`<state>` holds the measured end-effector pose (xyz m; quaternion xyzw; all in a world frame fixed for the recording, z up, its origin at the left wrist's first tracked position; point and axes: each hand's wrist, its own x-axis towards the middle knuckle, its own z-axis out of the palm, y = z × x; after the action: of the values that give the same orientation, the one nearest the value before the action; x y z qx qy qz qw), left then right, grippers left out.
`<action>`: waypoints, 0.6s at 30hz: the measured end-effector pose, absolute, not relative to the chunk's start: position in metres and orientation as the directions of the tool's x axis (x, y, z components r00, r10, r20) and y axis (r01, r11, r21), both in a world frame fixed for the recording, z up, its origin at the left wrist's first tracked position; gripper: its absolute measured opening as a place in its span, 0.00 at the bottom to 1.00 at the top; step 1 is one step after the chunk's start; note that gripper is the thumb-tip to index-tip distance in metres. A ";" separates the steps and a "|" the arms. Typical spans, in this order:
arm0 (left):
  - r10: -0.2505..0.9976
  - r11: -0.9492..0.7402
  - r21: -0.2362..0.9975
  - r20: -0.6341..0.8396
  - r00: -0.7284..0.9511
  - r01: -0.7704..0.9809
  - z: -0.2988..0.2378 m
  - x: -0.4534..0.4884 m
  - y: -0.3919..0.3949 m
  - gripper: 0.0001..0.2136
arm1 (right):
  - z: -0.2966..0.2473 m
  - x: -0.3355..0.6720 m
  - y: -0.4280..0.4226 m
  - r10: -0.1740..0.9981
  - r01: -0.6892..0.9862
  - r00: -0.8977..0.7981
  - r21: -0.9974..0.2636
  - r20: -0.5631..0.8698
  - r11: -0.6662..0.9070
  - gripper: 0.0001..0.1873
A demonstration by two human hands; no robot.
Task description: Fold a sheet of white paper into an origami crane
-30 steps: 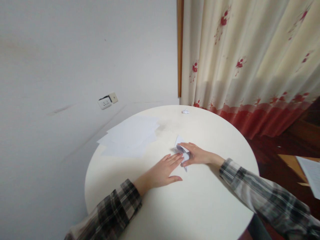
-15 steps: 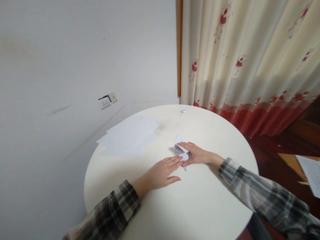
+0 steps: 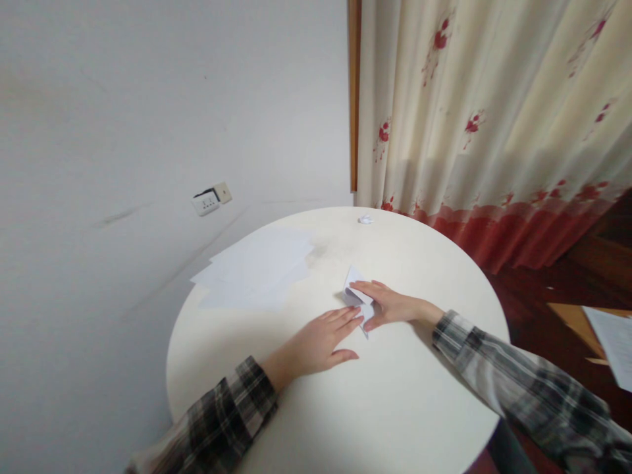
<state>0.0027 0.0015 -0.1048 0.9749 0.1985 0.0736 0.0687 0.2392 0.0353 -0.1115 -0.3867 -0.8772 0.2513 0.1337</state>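
Observation:
A small folded sheet of white paper (image 3: 351, 276) is on the round table, with a curved, raised flap in its middle and a pointed lower end. My right hand (image 3: 390, 305) grips it from the right, fingers over the flap and thumb lower down by the point. From the left, my left hand (image 3: 323, 339) lies flat, its fingertips pressing on the lower part of the paper and its thumb spread away. The fingers cover part of the folds.
Several loose white sheets (image 3: 257, 266) overlap on the left of the round white table (image 3: 375, 401). A crumpled bit of paper (image 3: 365, 219) lies near the far edge. Behind are a wall with a socket (image 3: 206, 203) and a curtain (image 3: 444, 131). Papers (image 3: 612, 342) rest on a wooden surface at right.
My right thumb has shifted slightly and the paper's raised lower part looks flatter under my left fingertips. Both hands otherwise stay in about the same place.

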 end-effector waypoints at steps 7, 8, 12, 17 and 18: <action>0.405 -0.907 0.188 0.135 0.904 0.378 -0.105 0.003 -0.002 0.33 | -0.112 0.239 0.037 0.750 0.611 -0.659 -0.537 0.063 0.582 0.42; 0.405 -0.906 0.190 0.140 0.903 0.377 -0.104 0.003 -0.003 0.33 | -0.113 0.239 0.038 0.755 0.612 -0.652 -0.537 0.073 0.580 0.39; 0.411 -0.903 0.196 0.143 0.900 0.381 -0.101 0.004 -0.005 0.32 | -0.114 0.237 0.039 0.775 0.598 -0.619 -0.565 0.123 0.568 0.28; 0.413 -0.900 0.218 0.145 0.899 0.378 -0.099 0.005 -0.005 0.31 | -0.115 0.233 0.037 0.812 0.550 -0.540 -0.638 0.221 0.539 0.20; 0.413 -0.899 0.225 0.146 0.899 0.377 -0.098 0.006 -0.005 0.31 | -0.114 0.233 0.036 0.820 0.528 -0.522 -0.667 0.234 0.526 0.19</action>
<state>0.0055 -0.0047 -0.0978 0.9696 0.2037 0.0956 0.0959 0.2326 0.0362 -0.1141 -0.4062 -0.8300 0.2685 0.2722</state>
